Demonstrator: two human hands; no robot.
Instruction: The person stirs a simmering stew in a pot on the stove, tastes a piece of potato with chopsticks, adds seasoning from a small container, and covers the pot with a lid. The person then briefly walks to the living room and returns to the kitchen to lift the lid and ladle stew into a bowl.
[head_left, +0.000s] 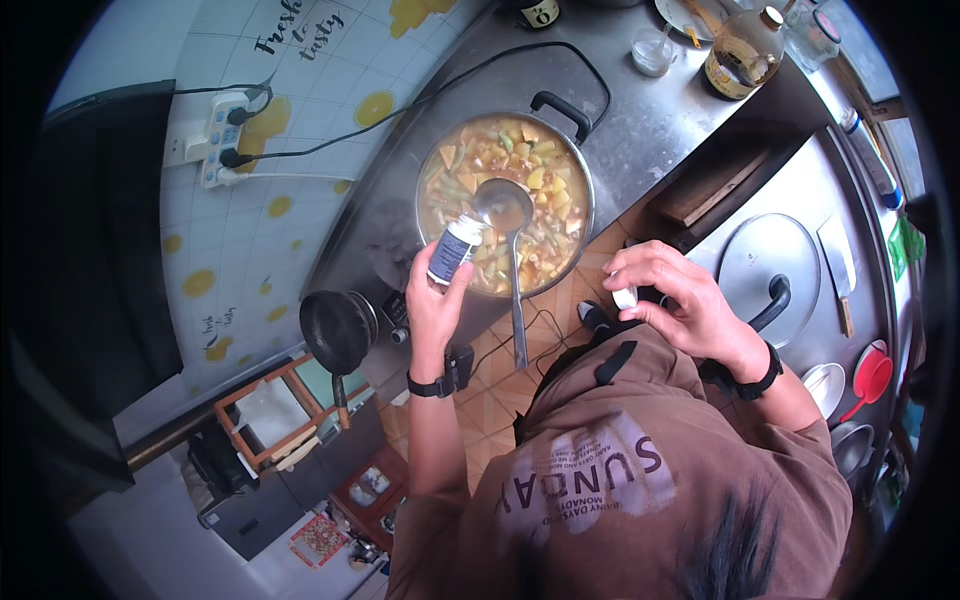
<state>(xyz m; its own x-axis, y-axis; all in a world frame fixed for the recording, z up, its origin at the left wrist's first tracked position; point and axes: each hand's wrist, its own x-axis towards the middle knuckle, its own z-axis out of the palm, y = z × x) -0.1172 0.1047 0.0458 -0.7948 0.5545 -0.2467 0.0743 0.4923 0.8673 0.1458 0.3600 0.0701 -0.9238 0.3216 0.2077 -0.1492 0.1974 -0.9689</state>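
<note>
My left hand (439, 296) grips a small bottle (452, 251) with a dark label, tilted over the near left rim of a wide electric pan (589, 217). Chunky stew (551, 165) with potato pieces and green beans fills the pan. A metal ladle (517, 300) lies in the stew, its bowl beside the bottle's mouth and its handle across the rim towards me. To the right of the pan, my right hand (667, 292) holds a small white cap (624, 296) between thumb and fingers. Whether anything is coming out of the bottle cannot be told.
A black frying pan (330, 330) stands left, near the counter edge. A power cord (480, 64) runs from the power strip (225, 139) past the pan. On the right are a glass lid (772, 270) and a knife (836, 255); an oil jug (742, 60) stands at the far right.
</note>
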